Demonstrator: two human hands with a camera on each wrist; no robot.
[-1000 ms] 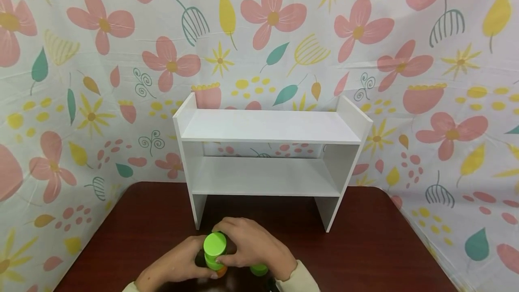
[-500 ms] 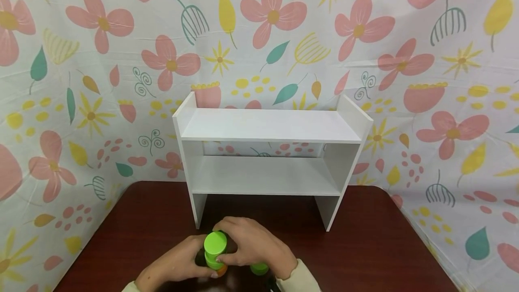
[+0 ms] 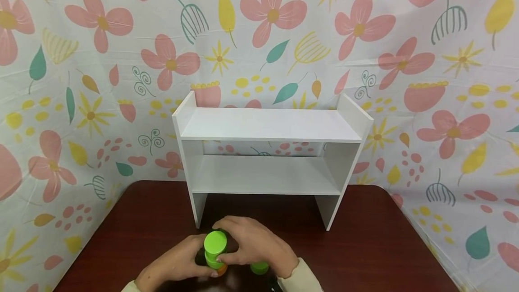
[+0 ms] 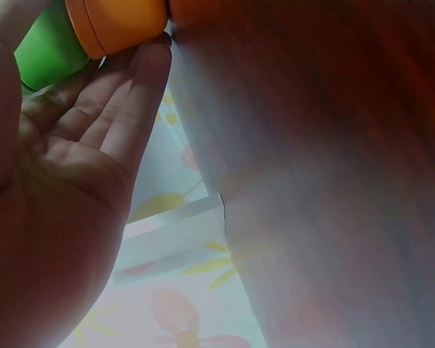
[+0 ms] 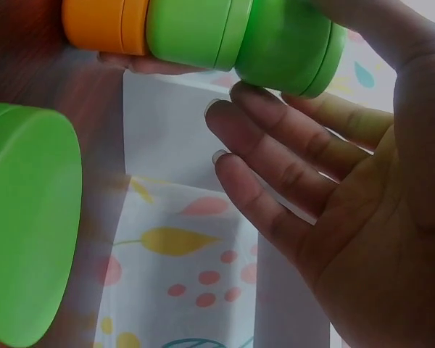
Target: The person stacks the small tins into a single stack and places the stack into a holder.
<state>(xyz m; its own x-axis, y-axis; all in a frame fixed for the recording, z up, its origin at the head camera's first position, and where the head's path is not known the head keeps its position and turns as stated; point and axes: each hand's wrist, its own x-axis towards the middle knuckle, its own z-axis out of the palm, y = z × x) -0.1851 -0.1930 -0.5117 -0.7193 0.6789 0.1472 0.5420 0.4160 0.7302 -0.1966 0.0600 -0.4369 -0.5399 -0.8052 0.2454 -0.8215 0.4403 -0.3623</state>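
Observation:
Small round jars stand in an upright stack between my hands: an orange jar point(image 5: 105, 25) at the bottom, a green jar point(image 5: 192, 29) on it and another green jar point(image 5: 286, 51) on top. My left hand point(image 3: 178, 258) holds the low part of the stack, its thumb at the orange jar and its fingers along the far side. The top green jar is pinched between thumb and fingertips of my right hand point(image 3: 253, 242). In the left wrist view, the orange jar lies along the left fingertips, close over the table.
Another green-lidded container point(image 3: 259, 268) stands on the dark red table point(image 3: 377, 238), partly behind my right wrist. A white two-tier shelf point(image 3: 265, 175) stands just beyond my hands. Flower-patterned cloth point(image 3: 251, 71) hangs behind and at both sides. Something dark shows beside the right sleeve.

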